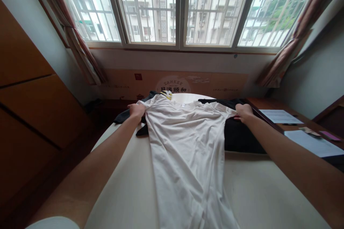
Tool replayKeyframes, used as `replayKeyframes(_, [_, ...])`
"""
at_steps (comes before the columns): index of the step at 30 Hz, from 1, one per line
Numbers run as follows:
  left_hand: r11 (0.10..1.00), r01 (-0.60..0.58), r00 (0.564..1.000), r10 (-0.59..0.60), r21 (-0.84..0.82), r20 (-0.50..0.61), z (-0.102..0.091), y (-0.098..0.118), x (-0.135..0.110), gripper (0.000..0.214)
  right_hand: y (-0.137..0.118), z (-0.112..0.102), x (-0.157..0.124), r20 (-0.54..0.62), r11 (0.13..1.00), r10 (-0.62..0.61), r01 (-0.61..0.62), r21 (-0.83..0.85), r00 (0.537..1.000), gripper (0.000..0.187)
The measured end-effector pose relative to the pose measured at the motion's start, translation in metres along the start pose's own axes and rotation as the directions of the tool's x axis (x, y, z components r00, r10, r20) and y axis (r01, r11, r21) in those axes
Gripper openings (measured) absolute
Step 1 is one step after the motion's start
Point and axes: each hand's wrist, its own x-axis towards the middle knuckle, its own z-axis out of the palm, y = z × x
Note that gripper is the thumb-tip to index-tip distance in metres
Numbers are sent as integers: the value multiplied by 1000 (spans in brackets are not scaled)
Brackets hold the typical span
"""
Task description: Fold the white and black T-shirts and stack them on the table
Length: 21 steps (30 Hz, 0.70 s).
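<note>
A white T-shirt (185, 143) lies spread over the round white table (252, 186), its neckline at the far side and its hem toward me. Wrinkles run down its body. My left hand (137, 111) is closed on the sleeve at the left, and my right hand (244, 112) pinches the end of the sleeve at the right. Beneath and beyond the shirt's right side is a black garment (242, 136). More dark cloth (123, 116) sticks out by my left hand, next to a small yellow, black and white item (167, 94) that I cannot make out.
To the right, a brown desk (258, 103) holds paper sheets (281, 116) and a pink card (330, 135). A printed cardboard panel (120, 82) stands below the barred window (156, 7). Wooden cabinet doors (32, 121) are on the left.
</note>
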Motion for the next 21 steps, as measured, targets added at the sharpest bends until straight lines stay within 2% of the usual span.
replayKeyframes(2, [997, -59, 993, 63, 42, -97, -6, 14, -3, 54, -9, 14, -2, -43, 982, -173, 168, -89, 984, 37])
replayKeyframes(4, [969, -228, 964, 239, 97, -114, -7, 32, -7, 51, -23, 36, -7, 77, 884, -401, 407, -229, 913, 48])
replayKeyframes(5, [928, -350, 932, 359, 126, -58, -5, 42, -9, 46, -30, 49, -10, 189, 797, -482, 518, -311, 855, 51])
replayKeyframes(7, [806, -569, 822, 552, 161, 141, 5, 61, -11, 38, -42, 73, -14, 420, 595, -505, 657, -464, 754, 54])
replayKeyframes(8, [750, -638, 765, 593, 174, 250, 13, 69, -11, 37, -46, 83, -16, 497, 509, -472, 685, -522, 729, 50])
replayKeyframes(9, [705, -682, 722, 604, 196, 339, 21, 76, -10, 39, -49, 91, -16, 535, 459, -435, 690, -560, 724, 42])
replayKeyframes(10, [671, -705, 697, 594, 230, 402, 30, 81, -7, 40, -51, 97, -15, 555, 433, -410, 690, -581, 724, 31])
replayKeyframes(12, [631, -708, 696, 551, 316, 460, 45, 89, -1, 43, -53, 102, -10, 560, 421, -405, 691, -587, 723, 19])
replayKeyframes(14, [613, -693, 713, 502, 379, 490, 54, 94, 6, 40, -53, 102, -2, 520, 437, -437, 679, -590, 734, 22])
replayKeyframes(17, [609, -682, 718, 450, 405, 532, 58, 99, 18, 31, -53, 98, 13, 379, 513, -479, 602, -612, 792, 30])
replayKeyframes(19, [648, -658, 735, 446, 383, 510, 57, 101, 26, 31, -51, 96, 23, 287, 569, -478, 542, -618, 830, 31])
replayKeyframes(21, [726, -594, 788, 441, 346, 428, 57, 103, 31, 34, -50, 96, 32, 254, 593, -463, 510, -623, 849, 31])
